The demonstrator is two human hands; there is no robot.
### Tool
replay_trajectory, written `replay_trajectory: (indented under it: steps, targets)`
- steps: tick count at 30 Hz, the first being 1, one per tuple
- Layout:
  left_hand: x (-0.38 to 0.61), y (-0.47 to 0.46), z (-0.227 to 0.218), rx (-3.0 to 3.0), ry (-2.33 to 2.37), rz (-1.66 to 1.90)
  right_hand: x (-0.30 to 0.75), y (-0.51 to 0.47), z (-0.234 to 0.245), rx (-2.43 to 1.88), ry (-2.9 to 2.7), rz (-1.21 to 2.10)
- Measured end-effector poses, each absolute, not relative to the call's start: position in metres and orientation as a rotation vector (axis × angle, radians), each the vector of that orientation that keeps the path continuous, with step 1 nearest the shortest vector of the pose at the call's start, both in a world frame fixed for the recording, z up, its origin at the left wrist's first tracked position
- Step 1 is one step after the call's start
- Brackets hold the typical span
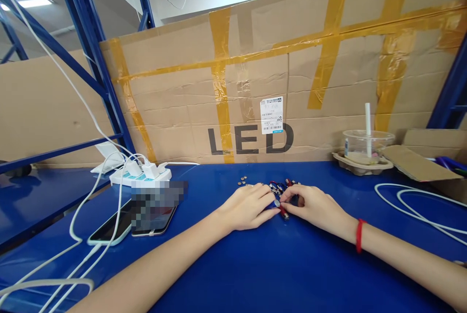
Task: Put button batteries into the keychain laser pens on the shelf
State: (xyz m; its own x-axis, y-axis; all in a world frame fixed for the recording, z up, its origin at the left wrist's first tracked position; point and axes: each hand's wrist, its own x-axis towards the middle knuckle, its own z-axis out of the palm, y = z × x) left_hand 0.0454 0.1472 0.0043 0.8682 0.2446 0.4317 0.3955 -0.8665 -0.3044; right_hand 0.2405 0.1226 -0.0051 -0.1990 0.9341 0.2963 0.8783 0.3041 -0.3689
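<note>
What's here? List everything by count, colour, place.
LED cardboard: one, brown, rear
tape: several, yellow, rear
label: one, white, rear
lights: several, white, ceiling
rack posts: several, blue, sides
tabletop: one, blue, foreground
power strip: one, white, left
phones: two, dark, left
cables: several, white, sides
cup: one, clear, right
straw: one, white, right
tray: one, brown, right
carton: one, brown, right
discs: about four, brownish, centre
small parts: several, red and silver, centre
silver-faced piece: one, silver, at fingertips
bracelet: one, red, right wrist
left hand: one, bare, centre
right hand: one, bare, centre
</note>
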Motion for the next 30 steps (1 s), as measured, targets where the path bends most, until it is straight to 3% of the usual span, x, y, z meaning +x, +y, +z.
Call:
replay_trajectory:
  steps: [16, 30]
  targets:
    - [0.045, 0.147, 0.005, -2.668, -0.479, -0.572, 0.246, 0.124, 0.001, -1.589, -2.135, 0.108]
    - [0.046, 0.148, 0.004, -2.665, -0.450, -0.587, 0.240, 0.113, 0.011, -1.651, -2.202, -0.134]
